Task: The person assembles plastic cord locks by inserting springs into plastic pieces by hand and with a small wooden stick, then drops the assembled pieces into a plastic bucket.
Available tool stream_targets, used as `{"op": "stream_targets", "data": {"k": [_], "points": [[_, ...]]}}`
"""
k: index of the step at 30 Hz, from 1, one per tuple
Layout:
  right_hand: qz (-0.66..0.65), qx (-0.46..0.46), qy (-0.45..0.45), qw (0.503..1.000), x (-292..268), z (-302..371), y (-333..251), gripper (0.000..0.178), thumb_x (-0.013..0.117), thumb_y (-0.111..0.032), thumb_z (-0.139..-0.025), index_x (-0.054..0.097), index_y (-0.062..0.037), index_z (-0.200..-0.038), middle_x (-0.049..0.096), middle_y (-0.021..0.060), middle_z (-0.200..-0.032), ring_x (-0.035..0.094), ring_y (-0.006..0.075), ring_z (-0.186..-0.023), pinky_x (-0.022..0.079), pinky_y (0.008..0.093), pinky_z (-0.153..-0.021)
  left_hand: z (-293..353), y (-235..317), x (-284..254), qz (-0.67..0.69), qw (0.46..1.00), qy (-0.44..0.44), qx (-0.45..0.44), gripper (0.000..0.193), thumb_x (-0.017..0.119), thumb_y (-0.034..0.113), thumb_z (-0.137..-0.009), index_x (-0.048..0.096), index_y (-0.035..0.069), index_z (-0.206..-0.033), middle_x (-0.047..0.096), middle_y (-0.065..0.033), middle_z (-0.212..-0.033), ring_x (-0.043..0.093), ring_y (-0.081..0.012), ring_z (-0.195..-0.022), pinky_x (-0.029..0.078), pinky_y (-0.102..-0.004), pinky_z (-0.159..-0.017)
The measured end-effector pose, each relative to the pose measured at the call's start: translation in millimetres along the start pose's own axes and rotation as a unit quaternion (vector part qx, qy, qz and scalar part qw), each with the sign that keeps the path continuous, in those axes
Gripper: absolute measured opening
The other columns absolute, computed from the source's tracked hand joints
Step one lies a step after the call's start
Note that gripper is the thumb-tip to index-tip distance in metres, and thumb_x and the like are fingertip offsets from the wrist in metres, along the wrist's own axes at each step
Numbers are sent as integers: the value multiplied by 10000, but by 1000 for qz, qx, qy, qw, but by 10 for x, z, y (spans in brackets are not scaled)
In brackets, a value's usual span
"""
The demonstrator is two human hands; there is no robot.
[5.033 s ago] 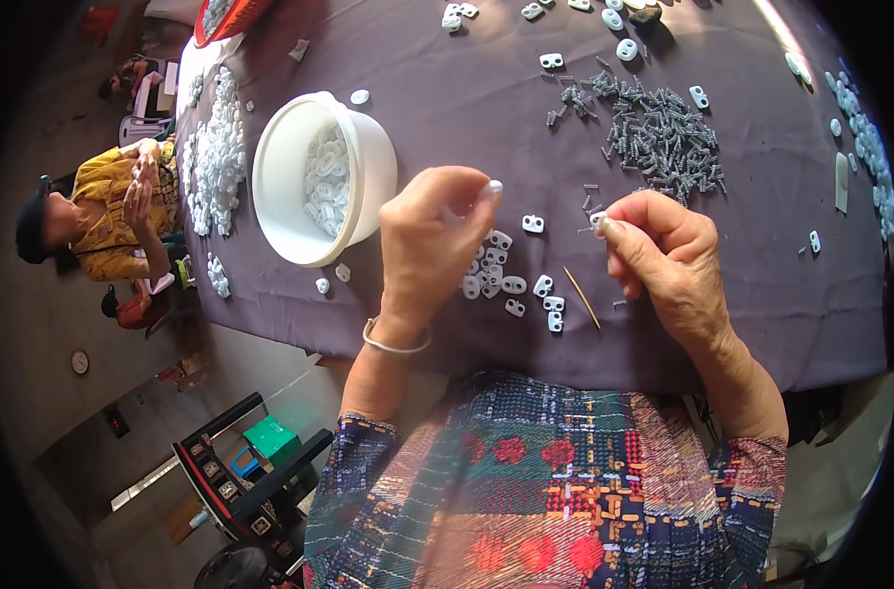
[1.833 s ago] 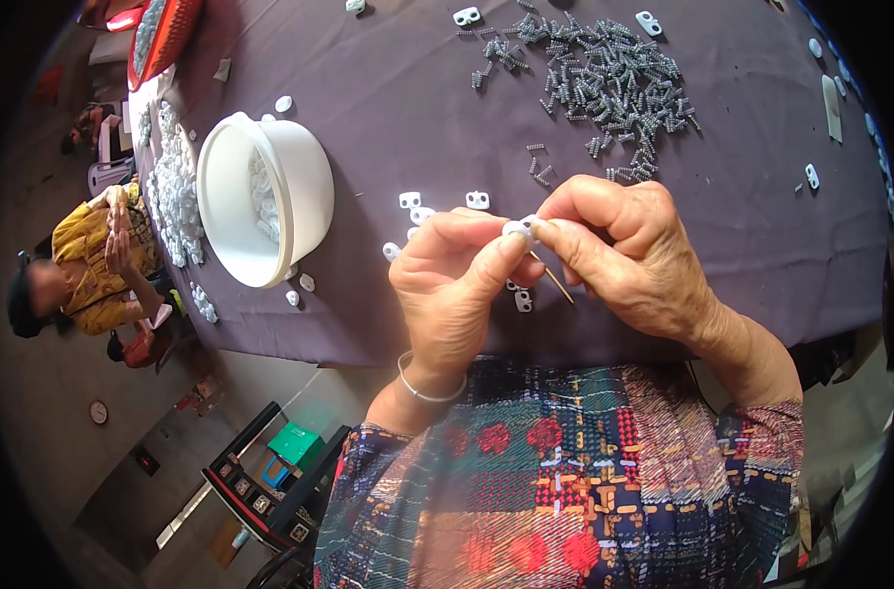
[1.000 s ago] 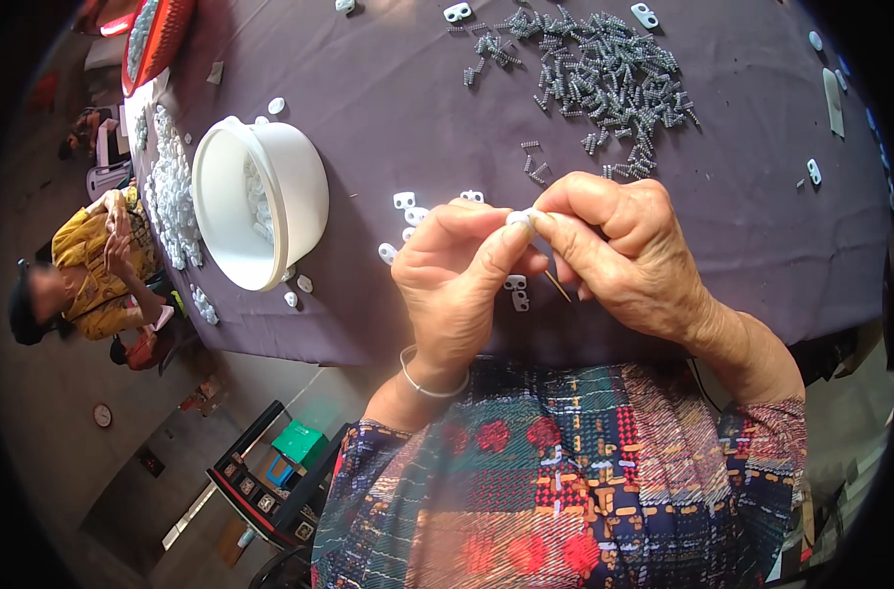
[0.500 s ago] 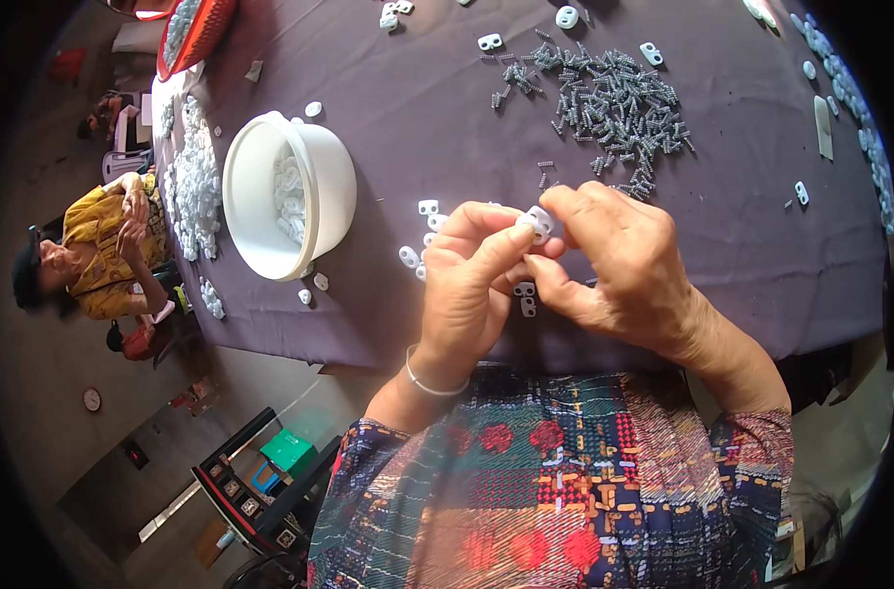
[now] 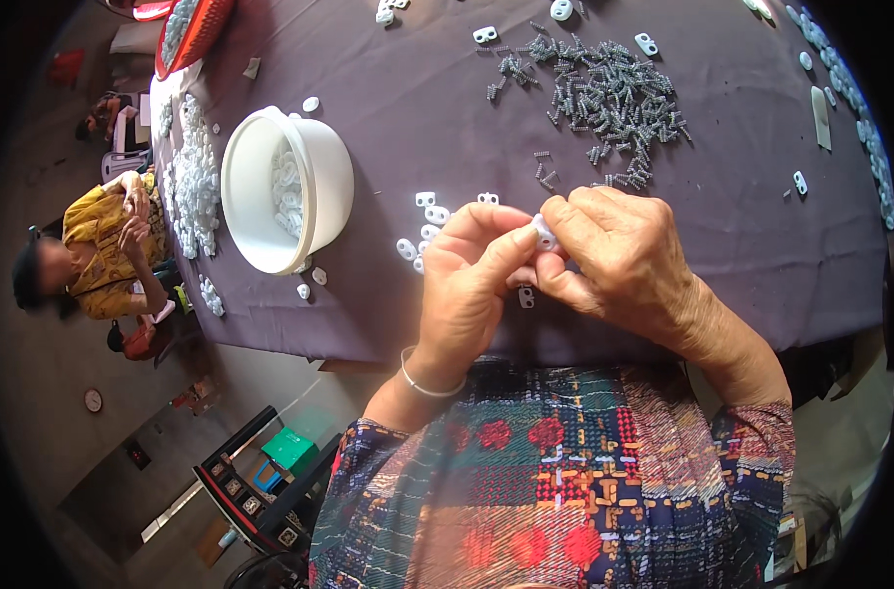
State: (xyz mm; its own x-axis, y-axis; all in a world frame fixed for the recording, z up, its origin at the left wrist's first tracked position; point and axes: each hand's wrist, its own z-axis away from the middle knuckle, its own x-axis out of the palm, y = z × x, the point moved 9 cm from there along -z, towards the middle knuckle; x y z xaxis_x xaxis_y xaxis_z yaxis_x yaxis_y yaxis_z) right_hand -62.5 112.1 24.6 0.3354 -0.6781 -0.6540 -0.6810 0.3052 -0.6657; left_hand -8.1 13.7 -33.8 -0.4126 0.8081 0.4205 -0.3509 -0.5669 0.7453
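Between both hands, above the near part of the table, is a small white plastic cord lock (image 5: 544, 234) with round holes. My left hand (image 5: 474, 265) pinches it between thumb and fingers. From the other side, the thumb and fingers of my right hand (image 5: 619, 250) close on the same piece and partly cover it. A pile of small grey metal springs (image 5: 614, 98) lies beyond my right hand, with a few strays nearer. Left of my left hand sits a loose group of white cord lock pieces (image 5: 429, 233). Another cord lock (image 5: 526, 297) lies below my hands.
A white tub (image 5: 331, 191) with white pieces inside rests tipped on the dark tablecloth (image 5: 408, 108). Heaps of white parts line the left (image 5: 192, 177) and right (image 5: 859, 108) edges. A red basket (image 5: 204, 39) stands far left. A person in yellow (image 5: 104, 236) sits beyond the table.
My right fingers have closed in farther over the cord lock, which is turned and more covered now. The hands stay in nearly the same place, and the view has shifted slightly.
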Motion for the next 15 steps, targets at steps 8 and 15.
{"op": "stream_targets", "data": {"k": [8, 15], "points": [[-26, 3, -17, 1000, 45, 12, 6, 257, 650, -92, -618, 540, 17, -823, 483, 82, -640, 523, 242, -555, 448, 336, -487, 45, 84, -45, -114, 992, 4, 54, 88, 612, 28, -837, 622, -49, -879, 644, -101, -776, 609, -125, -650, 508, -230, -598], [-33, -19, -41, 998, 114, 29, -26, 190, 640, -135, -650, 496, -29, -715, 524, 88, -637, 565, 244, -556, 476, 338, -476, 73, 103, -56, -151, 984, 11, 93, 77, 631, 31, -827, 632, -40, -856, 644, -77, -783, 590, -102, -663, 488, -215, -600]]}}
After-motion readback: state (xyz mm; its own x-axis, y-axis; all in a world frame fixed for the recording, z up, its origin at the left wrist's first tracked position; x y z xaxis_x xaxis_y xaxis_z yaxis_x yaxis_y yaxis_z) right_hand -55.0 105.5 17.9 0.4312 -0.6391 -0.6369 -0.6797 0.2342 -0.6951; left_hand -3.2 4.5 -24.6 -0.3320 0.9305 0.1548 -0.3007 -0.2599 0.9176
